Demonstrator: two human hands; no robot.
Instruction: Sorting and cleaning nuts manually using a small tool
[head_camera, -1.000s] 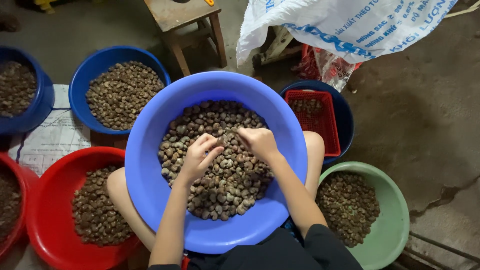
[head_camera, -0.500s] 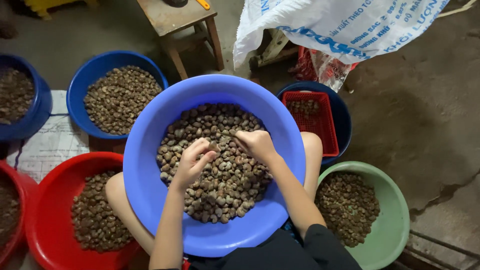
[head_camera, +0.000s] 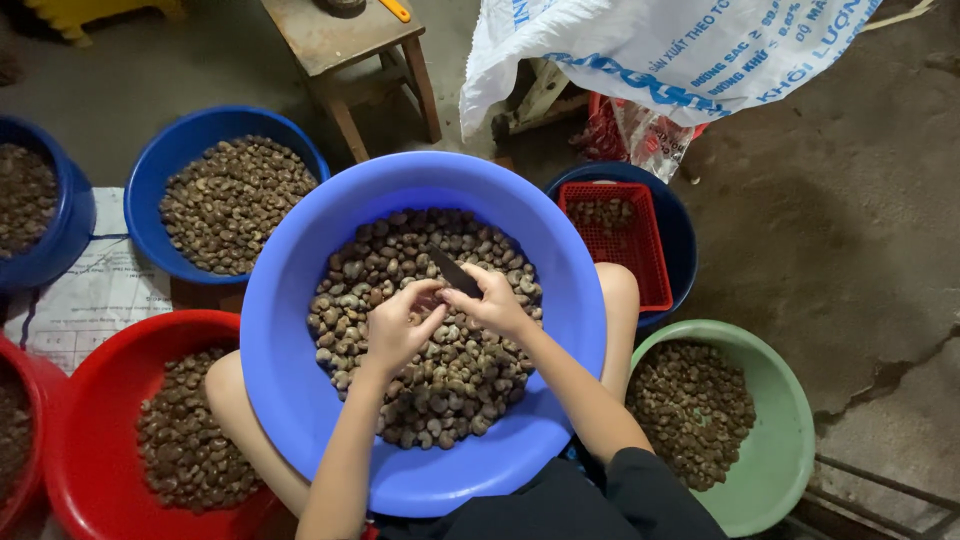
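Hands (head_camera: 445, 310) now meet; knife (head_camera: 452, 270) blade prob. raised vs. earlier.

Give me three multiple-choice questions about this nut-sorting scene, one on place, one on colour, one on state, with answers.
1. Where is the red basket?
A. in a dark blue basin
B. on the stool
C. in the green basin

2. What colour is the basin on the person's lap?
A. red
B. light blue
C. green

3. What is the right hand doing?
A. resting flat and empty
B. holding a small knife
C. gripping the basin rim

Answers: 1 A, the dark blue basin rims it; 2 B, its wall is light blue; 3 B, a dark blade sticks out beside the left hand.
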